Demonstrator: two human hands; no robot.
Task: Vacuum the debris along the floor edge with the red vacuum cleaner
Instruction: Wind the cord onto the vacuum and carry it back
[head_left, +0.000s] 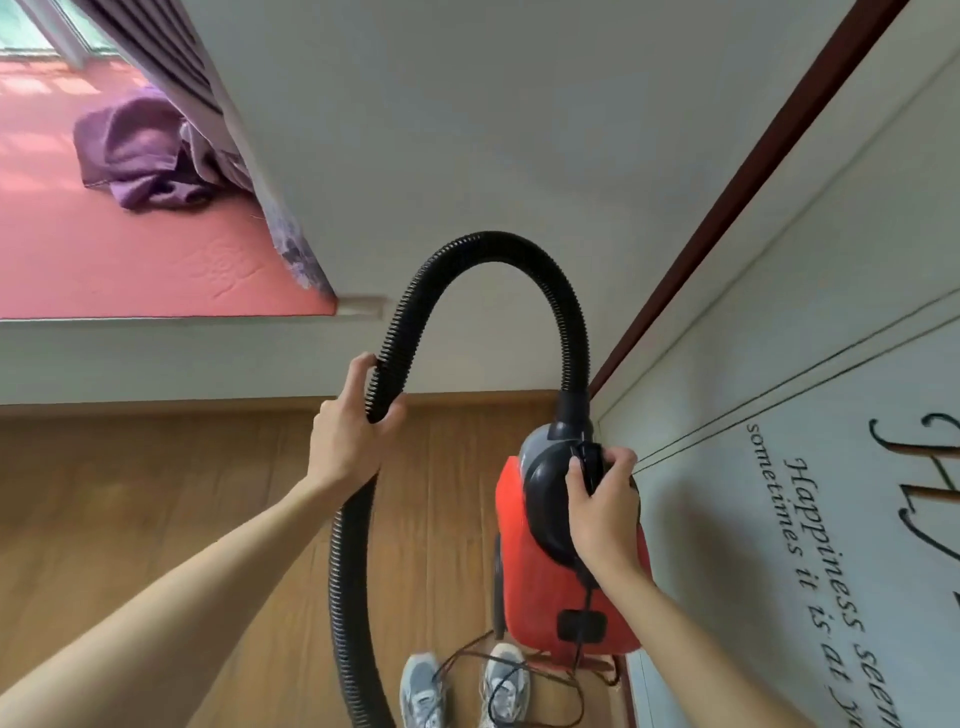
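The red vacuum cleaner hangs in the air above the wooden floor, next to the wall on the right. My right hand grips its black top handle. A black ribbed hose arches up from the vacuum's front and curves down to the left. My left hand grips the hose where it bends downward. The hose runs on past my forearm to the bottom edge, and its nozzle end is out of view. No debris can be made out on the floor.
A white wall panel with black lettering lines the right side. A raised red platform with a purple cloth and curtain lies at upper left. My grey shoes stand among a dark power cord.
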